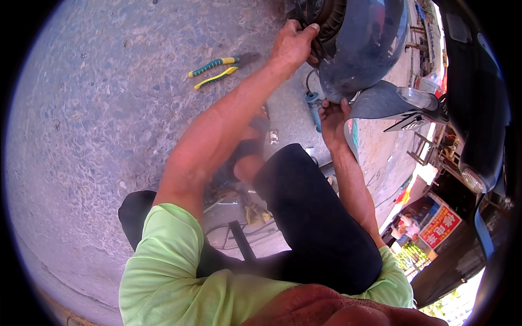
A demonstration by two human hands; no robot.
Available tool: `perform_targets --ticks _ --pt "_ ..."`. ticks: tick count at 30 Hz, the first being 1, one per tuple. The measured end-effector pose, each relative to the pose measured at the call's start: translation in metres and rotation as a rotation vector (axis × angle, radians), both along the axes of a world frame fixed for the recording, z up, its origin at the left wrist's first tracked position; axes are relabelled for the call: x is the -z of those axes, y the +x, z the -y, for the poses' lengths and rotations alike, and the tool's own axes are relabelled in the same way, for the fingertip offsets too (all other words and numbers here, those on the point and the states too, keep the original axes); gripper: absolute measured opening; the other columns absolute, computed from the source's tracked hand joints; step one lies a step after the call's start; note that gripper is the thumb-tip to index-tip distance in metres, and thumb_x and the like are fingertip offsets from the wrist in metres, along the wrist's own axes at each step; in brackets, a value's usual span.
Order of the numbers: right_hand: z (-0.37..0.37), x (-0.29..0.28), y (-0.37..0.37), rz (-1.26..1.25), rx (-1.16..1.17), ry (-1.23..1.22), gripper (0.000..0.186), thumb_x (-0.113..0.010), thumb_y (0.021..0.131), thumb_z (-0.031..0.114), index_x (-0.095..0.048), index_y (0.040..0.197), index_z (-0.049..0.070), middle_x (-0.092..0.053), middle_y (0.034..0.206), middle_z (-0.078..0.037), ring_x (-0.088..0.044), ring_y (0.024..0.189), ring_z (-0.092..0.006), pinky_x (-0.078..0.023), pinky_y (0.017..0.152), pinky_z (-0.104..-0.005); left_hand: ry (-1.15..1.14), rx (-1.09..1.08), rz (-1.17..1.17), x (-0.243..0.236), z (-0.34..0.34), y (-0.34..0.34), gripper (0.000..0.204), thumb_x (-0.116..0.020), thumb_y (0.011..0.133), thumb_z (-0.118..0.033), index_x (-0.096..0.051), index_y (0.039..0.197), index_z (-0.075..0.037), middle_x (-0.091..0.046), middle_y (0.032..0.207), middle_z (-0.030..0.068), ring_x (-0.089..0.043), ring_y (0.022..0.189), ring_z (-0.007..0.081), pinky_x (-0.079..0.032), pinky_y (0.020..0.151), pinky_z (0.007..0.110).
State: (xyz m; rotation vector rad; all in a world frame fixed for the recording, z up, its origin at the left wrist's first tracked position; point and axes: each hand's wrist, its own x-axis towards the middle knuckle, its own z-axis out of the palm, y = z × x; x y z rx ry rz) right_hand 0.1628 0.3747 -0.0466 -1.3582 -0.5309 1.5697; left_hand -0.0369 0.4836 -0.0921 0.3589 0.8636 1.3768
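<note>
- The work in hand is at the top of the view, where a dark ribbed wheel part (329, 20) sits against a glossy blue-grey body panel (372, 46), apparently a scooter's fender.
- The left hand (293, 46) is closed on the near side of the wheel part, thumb uppermost; some fingers are hidden behind it.
- The right hand (334, 119) is apart from the left, its fingertips bunched at the panel's lower edge, just below the panel and beside a grey flap (375, 101); whether they pinch anything, I cannot tell.
- Done, as far as shows: the wheel part and the panel are next to each other, and neither hand holds a tool.
- The pliers (242, 60), with green-and-yellow handles, lie on the concrete ground (109, 98) with the handles spread, left of the left forearm.
- A blue cylindrical tool (314, 108) stands or lies just beside the right hand; which, I cannot tell.
- Left, by my judgement: the handling at the wheel looks unfinished, since both hands are busy there. No fastener or joint shows clearly enough to gauge how much remains.
</note>
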Motion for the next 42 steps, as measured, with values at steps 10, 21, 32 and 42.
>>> perform_targets --ticks 10,21,32,42 --pt "0.000 0.003 -0.002 -0.020 -0.030 -0.038 0.028 -0.065 0.095 0.030 -0.063 0.108 0.006 -0.065 0.102 -0.006 -0.058 0.094 -0.0194 -0.048 0.081 -0.0337 0.000 0.034 0.059 -0.014 0.001 -0.007 0.033 -0.058 0.099 -0.026 -0.049 0.094 0.005 -0.065 0.075 0.0194 -0.067 0.062 0.0273 -0.055 0.054 0.037" --pt "0.001 0.010 0.000 -0.032 -0.057 -0.032 0.032 -0.065 0.095 0.033 -0.062 0.112 0.007 -0.064 0.104 -0.005 -0.058 0.095 -0.0192 -0.048 0.083 -0.0334 -0.050 0.073 0.064 -0.018 0.002 -0.013 0.034 -0.061 0.095 -0.030 -0.051 0.096 0.002 -0.065 0.078 0.0149 -0.064 0.060 0.0229 -0.054 0.048 0.036" --pt "0.000 0.017 -0.001 -0.048 -0.025 -0.048 0.035 -0.065 0.095 0.036 -0.062 0.114 0.007 -0.064 0.105 -0.005 -0.057 0.096 -0.0187 -0.048 0.081 -0.0326 -0.008 0.115 0.046 -0.009 -0.002 -0.013 0.032 -0.057 0.098 -0.027 -0.051 0.098 0.003 -0.066 0.077 0.0157 -0.065 0.061 0.0235 -0.055 0.052 0.036" --pt "0.001 0.015 -0.002 -0.021 -0.017 -0.033 0.033 -0.066 0.094 0.035 -0.062 0.113 0.008 -0.063 0.105 -0.004 -0.057 0.095 -0.0183 -0.046 0.083 -0.0337 0.032 0.133 0.018 0.003 -0.010 -0.018 0.031 -0.060 0.096 -0.028 -0.051 0.095 0.002 -0.065 0.075 0.0156 -0.065 0.055 0.0237 -0.056 0.048 0.036"
